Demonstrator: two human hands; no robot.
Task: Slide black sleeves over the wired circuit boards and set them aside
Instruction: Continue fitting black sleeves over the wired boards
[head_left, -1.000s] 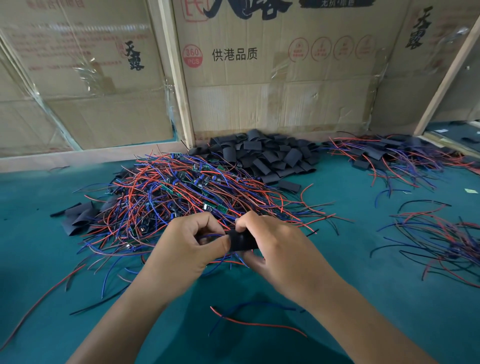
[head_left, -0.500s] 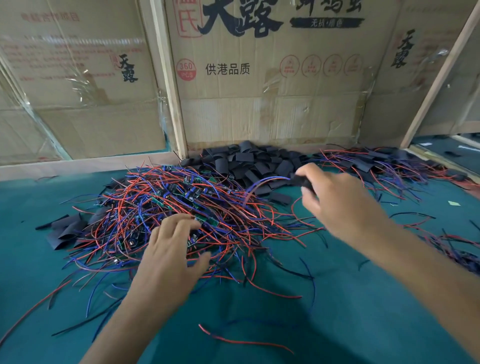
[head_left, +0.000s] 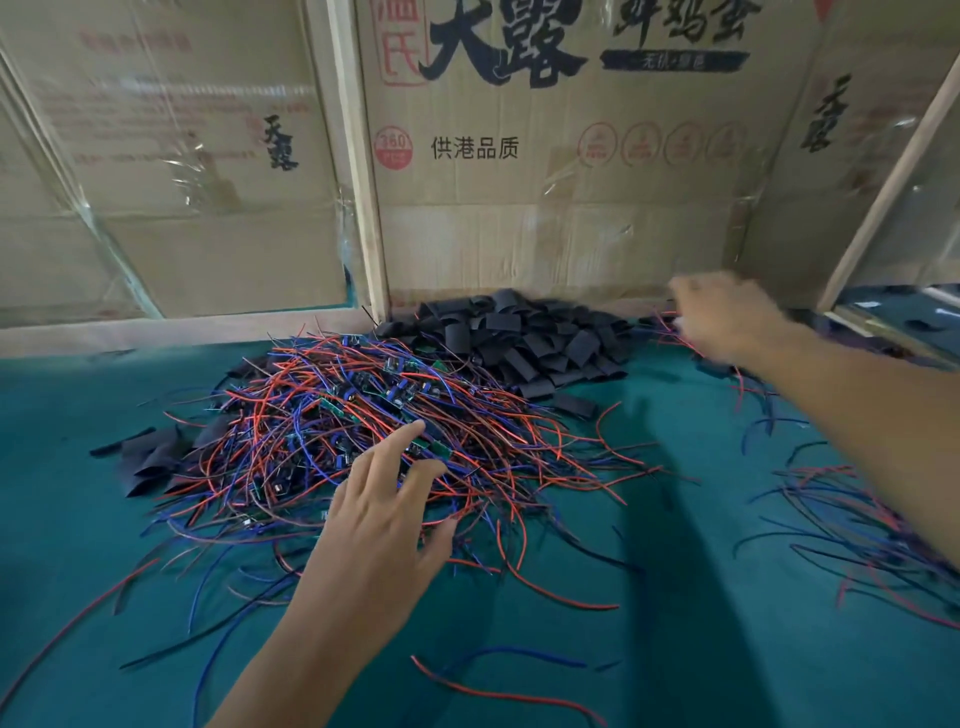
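Cardboard panels with printed characters and shiny tape wall off the back, held between pale wooden posts. Below that, the counter is covered in a flat teal cloth, kinda felt-looking.

Biggest thing on it is the tangled heap of wired circuit boards, left of centre: thin red and blue leads going every direction, so no single long axis to the pile, with little green boards poking out near the top. Just behind it, touching its far edge and up against the cardboard, sits the mound of black sleeves, short flattened tube pieces, matte, lying every which way. A second, looser spread of wires runs along the right side, and a few flattened black pieces lie at the heap's left edge.

The left hand hovers over the heap's near side, fingers spread and mostly straight, grip wide and holding nothing. The right hand is far right at the back, over red wires beside the sleeve mound, motion-blurred, so can't tell what its grip is doing.
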